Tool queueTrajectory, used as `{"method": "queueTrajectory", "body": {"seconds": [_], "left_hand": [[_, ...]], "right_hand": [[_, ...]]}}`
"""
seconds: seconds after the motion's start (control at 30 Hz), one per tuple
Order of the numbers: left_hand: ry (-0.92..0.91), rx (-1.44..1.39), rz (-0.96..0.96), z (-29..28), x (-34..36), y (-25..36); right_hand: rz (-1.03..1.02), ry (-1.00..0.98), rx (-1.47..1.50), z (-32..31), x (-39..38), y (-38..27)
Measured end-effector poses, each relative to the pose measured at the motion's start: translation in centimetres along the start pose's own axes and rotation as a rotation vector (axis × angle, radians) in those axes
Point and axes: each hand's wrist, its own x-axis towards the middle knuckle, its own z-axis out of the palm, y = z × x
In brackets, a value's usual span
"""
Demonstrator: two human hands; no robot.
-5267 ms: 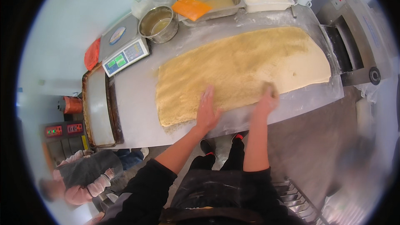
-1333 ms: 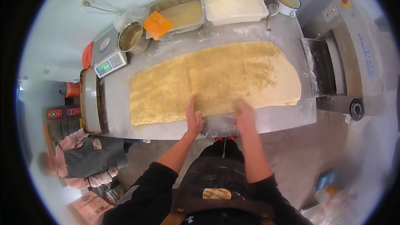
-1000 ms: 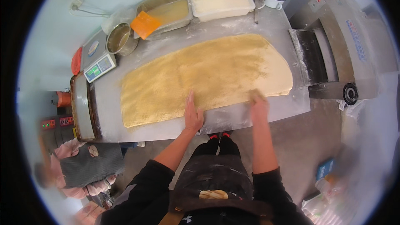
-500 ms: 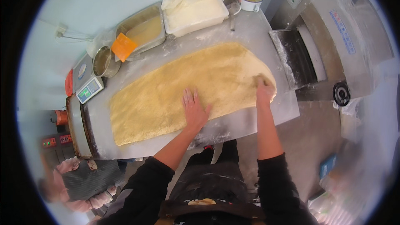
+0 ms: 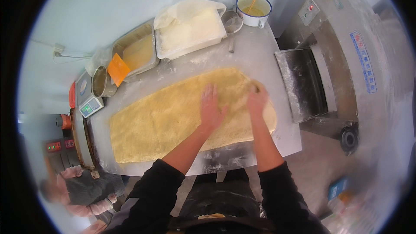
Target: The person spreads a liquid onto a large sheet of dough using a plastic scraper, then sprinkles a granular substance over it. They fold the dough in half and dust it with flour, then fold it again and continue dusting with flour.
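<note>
A long, flat sheet of yellowish dough [image 5: 160,125] lies across the metal work table [image 5: 286,134]. My left hand [image 5: 212,110] rests palm down on it, right of its middle, with the fingers stretched out and the thumb spread. At the far right edge of the dough is my right hand [image 5: 258,102]. Its fingers are curled in at that edge and slightly blurred, with a small dark gap by the thumb. The dough's right end looks paler and smoother than the rest.
Along the back stand a digital scale [image 5: 91,106], a metal pot [image 5: 103,82], an orange scraper [image 5: 118,70], a metal tray [image 5: 151,56], a white flour tub [image 5: 190,43], a sieve [image 5: 232,22] and an enamel mug [image 5: 260,19]. A roller machine [image 5: 316,52] adjoins on the right. Another person [image 5: 93,188] is at lower left.
My left hand has slid right and away from me over the dough. My right hand has shifted from the right end toward the far edge. The whole view has moved slightly.
</note>
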Motion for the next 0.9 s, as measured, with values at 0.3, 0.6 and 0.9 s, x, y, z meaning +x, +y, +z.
{"method": "queueTrajectory", "body": {"seconds": [0.3, 0.6, 0.9], "left_hand": [[-0.491, -0.077, 0.41, 2.7, -1.5, 7.1], [-0.218, 0.175, 0.182, 0.7, 3.9, 2.9], [-0.68, -0.047, 0.486, 1.8, -5.1, 7.5]], "right_hand": [[0.041, -0.07, -0.072, -7.2, 0.5, 0.0], [-0.322, -0.155, -0.297, -9.1, -0.9, -1.3], [-0.741, -0.592, -0.65, -9.2, 0.2, -0.1]]}}
